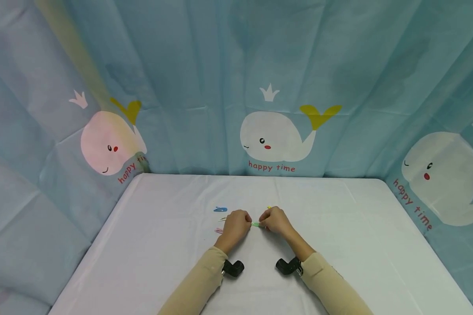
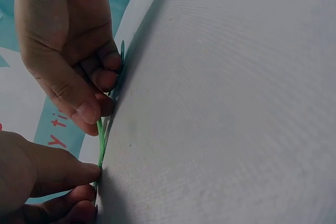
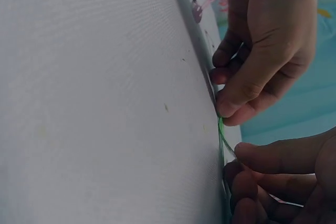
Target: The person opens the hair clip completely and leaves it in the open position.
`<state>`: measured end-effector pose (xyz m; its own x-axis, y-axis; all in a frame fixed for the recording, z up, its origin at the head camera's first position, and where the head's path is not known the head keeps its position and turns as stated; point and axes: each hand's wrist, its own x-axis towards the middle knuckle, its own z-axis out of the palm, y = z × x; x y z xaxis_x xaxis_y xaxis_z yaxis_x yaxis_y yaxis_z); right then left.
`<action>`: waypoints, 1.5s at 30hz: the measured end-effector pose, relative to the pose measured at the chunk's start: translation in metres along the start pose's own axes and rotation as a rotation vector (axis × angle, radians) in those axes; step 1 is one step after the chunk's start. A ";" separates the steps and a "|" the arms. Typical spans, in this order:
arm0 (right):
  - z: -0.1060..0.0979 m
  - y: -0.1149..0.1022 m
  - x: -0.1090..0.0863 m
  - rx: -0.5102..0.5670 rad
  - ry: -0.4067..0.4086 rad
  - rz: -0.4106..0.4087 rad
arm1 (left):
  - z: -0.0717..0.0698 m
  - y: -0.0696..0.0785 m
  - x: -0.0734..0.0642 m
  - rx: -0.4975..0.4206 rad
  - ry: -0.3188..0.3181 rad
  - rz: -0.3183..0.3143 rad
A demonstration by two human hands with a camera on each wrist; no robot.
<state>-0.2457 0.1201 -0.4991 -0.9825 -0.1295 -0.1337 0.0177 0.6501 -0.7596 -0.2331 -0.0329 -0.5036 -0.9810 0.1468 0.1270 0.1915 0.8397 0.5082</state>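
Both hands meet over the white-covered table, a short bundle of thin green strands [image 1: 255,224] stretched between them. My left hand [image 1: 237,225] pinches its left end between thumb and forefinger, close over the cloth. The right end sits in the pinch of my right hand [image 1: 276,220]. In the left wrist view the green strands [image 2: 102,137] run from the left hand [image 2: 52,174] up to the right hand [image 2: 68,51]. Seen from the right wrist, the left thumb [image 3: 247,85] presses on the strands, which bow slightly towards the right fingers [image 3: 278,156]. Their outer ends are hidden in the fingers.
Left of the hands lie a small blue item [image 1: 220,209], a thin pale item [image 1: 222,219] and a pink one [image 1: 218,230]. A yellow piece [image 1: 269,207] shows just behind the right hand. A blue curtain [image 1: 205,131] with printed whales surrounds the table [image 1: 339,245].
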 end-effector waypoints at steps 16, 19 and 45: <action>-0.006 0.005 -0.001 0.159 -0.049 0.028 | -0.001 -0.003 -0.004 -0.052 0.002 0.016; -0.007 0.006 -0.001 0.207 -0.062 0.041 | -0.001 -0.006 -0.005 -0.095 0.005 0.018; -0.022 0.004 -0.014 0.473 -0.205 0.021 | -0.024 -0.018 -0.013 -0.653 -0.208 -0.138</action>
<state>-0.2358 0.1411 -0.4860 -0.9253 -0.2953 -0.2378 0.1654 0.2500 -0.9540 -0.2225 -0.0623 -0.4936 -0.9709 0.2133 -0.1087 -0.0196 0.3815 0.9242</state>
